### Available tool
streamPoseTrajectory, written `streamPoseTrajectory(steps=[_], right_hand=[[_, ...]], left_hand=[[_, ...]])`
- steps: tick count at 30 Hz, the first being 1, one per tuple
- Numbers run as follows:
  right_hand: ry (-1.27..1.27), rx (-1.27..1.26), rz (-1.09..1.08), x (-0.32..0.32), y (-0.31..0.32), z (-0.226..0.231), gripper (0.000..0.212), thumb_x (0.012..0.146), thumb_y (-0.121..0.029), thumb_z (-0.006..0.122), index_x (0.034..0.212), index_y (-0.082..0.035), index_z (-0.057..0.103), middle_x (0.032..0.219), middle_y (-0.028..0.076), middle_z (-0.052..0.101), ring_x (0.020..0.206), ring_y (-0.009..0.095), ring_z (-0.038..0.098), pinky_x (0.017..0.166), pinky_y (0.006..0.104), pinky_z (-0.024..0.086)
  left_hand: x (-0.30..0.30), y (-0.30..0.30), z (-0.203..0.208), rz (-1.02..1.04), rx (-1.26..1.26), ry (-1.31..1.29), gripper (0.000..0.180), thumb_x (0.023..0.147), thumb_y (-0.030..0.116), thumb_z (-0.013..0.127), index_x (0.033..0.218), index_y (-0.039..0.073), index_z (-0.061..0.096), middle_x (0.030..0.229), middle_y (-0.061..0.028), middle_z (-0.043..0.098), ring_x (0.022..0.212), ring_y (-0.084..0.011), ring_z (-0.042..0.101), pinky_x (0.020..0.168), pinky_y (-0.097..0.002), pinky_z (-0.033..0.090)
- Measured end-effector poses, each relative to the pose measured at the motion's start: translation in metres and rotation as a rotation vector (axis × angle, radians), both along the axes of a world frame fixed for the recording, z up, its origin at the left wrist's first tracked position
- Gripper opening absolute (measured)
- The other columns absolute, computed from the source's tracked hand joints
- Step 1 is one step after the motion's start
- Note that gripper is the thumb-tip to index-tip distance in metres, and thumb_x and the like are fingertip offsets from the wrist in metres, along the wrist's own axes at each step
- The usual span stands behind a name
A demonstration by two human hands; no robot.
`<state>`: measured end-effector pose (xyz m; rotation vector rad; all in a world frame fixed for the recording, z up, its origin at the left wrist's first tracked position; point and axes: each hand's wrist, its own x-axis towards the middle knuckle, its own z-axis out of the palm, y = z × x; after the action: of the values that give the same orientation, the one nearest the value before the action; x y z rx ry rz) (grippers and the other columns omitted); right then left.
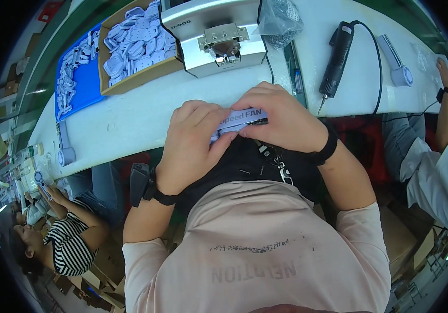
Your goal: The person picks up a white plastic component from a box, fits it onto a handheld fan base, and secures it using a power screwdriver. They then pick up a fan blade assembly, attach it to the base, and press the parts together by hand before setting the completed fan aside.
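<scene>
Co-worker on the left: a person in a striped top (72,242), seated well apart, with a small pale part in hand.
Loose piece, left: a pale paddle-shaped piece (66,155) lies near the table's left end, its round end toward the near edge.
Blue tray: the tray (89,78) bears small pale parts (66,86).
Cardboard box: just beside the tray, the box (106,89) is heaped with pale plastic pieces (139,44); of the two hands, the left is nearer.
Left hand: the left hand (190,133) is closed on the left end of a pale handle (241,119), fingers over the far side, thumb on the near side.
Pale handle: between the hands, before the person's body near the table edge; its long axis runs left to right, right end slightly farther away.
Silver machine: the machine (195,58) stands beyond the hands.
Right hand: the right hand (286,117) pinches the handle's right end, close beside the left fingers.
Clear bag: a bag (282,23) of small dark bits, beside the machine.
Power screwdriver: the black screwdriver (337,61) lies right of the right hand, tip toward the near edge.
Loose piece, right: another paddle-shaped piece (401,75), beyond the screwdriver's cord (379,73).
</scene>
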<state>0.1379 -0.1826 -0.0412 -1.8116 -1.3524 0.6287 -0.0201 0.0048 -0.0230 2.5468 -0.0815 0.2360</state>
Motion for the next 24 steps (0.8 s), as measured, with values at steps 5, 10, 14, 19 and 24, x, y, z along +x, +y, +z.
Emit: streamPoseTrajectory(steps=[5,10,14,19,24], right_hand=[[0.008,0.003,0.020,0.001,-0.001,-0.006,0.042,0.081,-0.016,0.084,0.119,-0.006,0.072,0.114,0.009,0.072,0.111,0.032,0.063,0.098,0.0415,0.047],[-0.026,0.045,-0.019,-0.005,-0.004,-0.004,0.043,0.081,-0.015,0.083,0.121,-0.007,0.071,0.116,0.008,0.071,0.113,0.031,0.062,0.098,0.0427,0.047],[-0.111,0.093,-0.068,-0.013,-0.004,-0.011,0.037,0.083,-0.019,0.080,0.117,-0.008,0.071,0.112,0.008,0.070,0.112,0.031,0.061,0.096,0.0437,0.047],[-0.281,0.100,-0.024,-0.015,-0.005,-0.005,0.041,0.083,-0.016,0.082,0.122,-0.007,0.070,0.116,0.008,0.070,0.112,0.032,0.062,0.097,0.0413,0.048],[-0.210,0.149,-0.055,-0.009,-0.005,-0.019,0.044,0.085,-0.017,0.082,0.126,-0.004,0.069,0.120,0.012,0.070,0.113,0.034,0.063,0.099,0.0418,0.049]], left_hand=[[0.003,0.005,-0.004,-0.034,0.001,0.003,0.037,0.083,0.018,0.083,0.116,0.005,0.071,0.111,-0.0089,0.071,0.108,-0.0326,0.062,0.093,-0.0447,0.048],[0.004,0.007,0.003,-0.076,0.072,0.026,0.041,0.082,0.018,0.083,0.118,0.005,0.070,0.113,-0.0086,0.070,0.108,-0.0324,0.062,0.092,-0.0451,0.048],[0.003,0.007,0.000,-0.082,0.091,0.003,0.044,0.081,0.019,0.084,0.120,0.006,0.069,0.114,-0.0086,0.069,0.108,-0.0324,0.062,0.092,-0.0451,0.048],[0.003,0.005,0.000,-0.071,0.117,0.000,0.044,0.080,0.020,0.084,0.119,0.006,0.069,0.114,-0.0090,0.069,0.108,-0.0321,0.062,0.094,-0.0447,0.048],[0.016,0.020,0.002,-0.065,0.061,0.030,0.046,0.080,0.020,0.085,0.121,0.006,0.070,0.114,-0.0098,0.069,0.109,-0.0337,0.062,0.095,-0.0460,0.048]])
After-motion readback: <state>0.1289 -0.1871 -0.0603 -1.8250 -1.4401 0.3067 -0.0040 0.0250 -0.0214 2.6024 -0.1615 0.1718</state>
